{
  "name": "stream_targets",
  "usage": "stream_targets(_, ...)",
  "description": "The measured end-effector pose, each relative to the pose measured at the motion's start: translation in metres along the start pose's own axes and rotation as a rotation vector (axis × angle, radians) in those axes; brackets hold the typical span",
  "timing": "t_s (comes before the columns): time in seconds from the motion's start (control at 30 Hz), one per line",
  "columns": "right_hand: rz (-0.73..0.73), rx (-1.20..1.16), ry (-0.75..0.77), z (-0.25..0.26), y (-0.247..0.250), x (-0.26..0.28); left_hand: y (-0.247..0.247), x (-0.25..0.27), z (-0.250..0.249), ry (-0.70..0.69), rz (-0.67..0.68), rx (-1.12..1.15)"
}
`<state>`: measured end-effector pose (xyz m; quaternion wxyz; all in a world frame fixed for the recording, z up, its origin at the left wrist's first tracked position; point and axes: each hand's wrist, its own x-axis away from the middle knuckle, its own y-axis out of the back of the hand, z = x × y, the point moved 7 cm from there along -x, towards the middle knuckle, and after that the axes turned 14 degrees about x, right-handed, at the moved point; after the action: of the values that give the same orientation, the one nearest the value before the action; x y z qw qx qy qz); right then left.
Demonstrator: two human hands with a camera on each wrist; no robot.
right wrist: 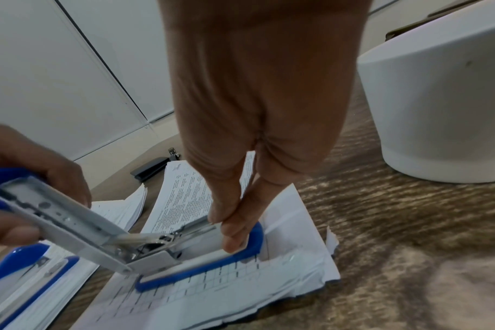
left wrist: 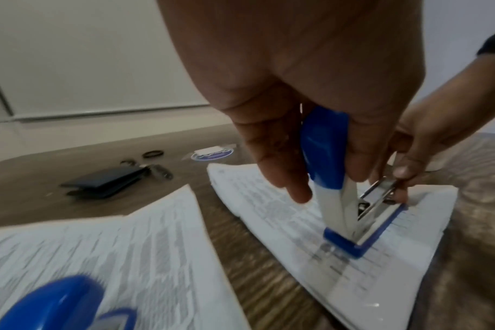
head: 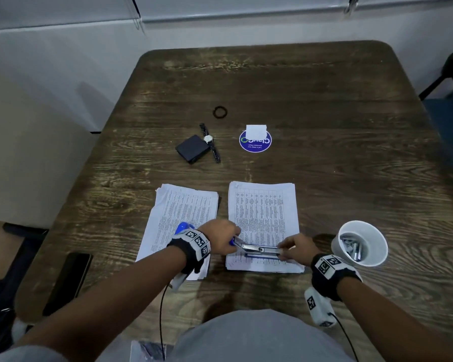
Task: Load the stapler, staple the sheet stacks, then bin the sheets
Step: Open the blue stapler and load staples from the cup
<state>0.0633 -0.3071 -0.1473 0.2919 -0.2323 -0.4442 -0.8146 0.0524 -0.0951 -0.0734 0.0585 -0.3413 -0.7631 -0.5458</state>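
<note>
A blue and white stapler (head: 259, 250) lies hinged open on the near end of the right sheet stack (head: 263, 210). My left hand (head: 229, 240) grips its raised blue lid (left wrist: 325, 151). My right hand (head: 285, 250) pinches the front end of the metal staple channel (right wrist: 192, 230) above the blue base (right wrist: 212, 268). I cannot tell whether a staple strip is between those fingers. A second blue stapler (head: 185, 227) rests on the left sheet stack (head: 178, 205). A white cup (head: 360, 242) holding staple strips stands to the right.
Farther back on the wooden table (head: 324, 113) lie a black wallet (head: 192, 148), a wristwatch (head: 209, 139), a black ring (head: 219, 111) and a round blue sticker (head: 255, 142) under a white card. A dark phone (head: 68, 280) sits at the left front edge.
</note>
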Motion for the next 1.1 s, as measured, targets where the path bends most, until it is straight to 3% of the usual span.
stream_targets(0.2,0.009,-0.039,0.055,0.004,0.003,-0.003,-0.007,-0.022,-0.045,-0.04,0.011,-0.048)
stream_targets(0.4,0.049,-0.471,-0.006,0.016,0.0,-0.01,-0.029,-0.043,-0.051,0.081,-0.039,-0.009)
stream_targets(0.57,-0.036,-0.191,0.125,0.025,0.007,-0.01,-0.016,-0.034,-0.013,0.187,-0.13,0.181)
stream_targets(0.63,-0.064,-0.139,0.144,0.026,0.01,-0.008,-0.006,-0.019,0.02,0.277,-0.215,0.173)
stream_targets(0.73,-0.104,-0.128,0.142,0.023,0.018,-0.004,-0.002,0.019,0.087,0.574,-0.323,0.094)
stream_targets(0.83,-0.206,-0.083,0.14,0.017,0.03,0.0,-0.018,0.06,0.14,0.844,-0.267,0.185)
stream_targets(0.97,-0.327,-0.062,0.202,0.024,0.045,0.006,-0.031,0.069,0.14,0.735,-0.158,0.252)
stream_targets(1.1,-0.314,-0.059,0.292,0.051,0.05,0.014,-0.008,0.048,0.077,0.467,-0.147,0.123)
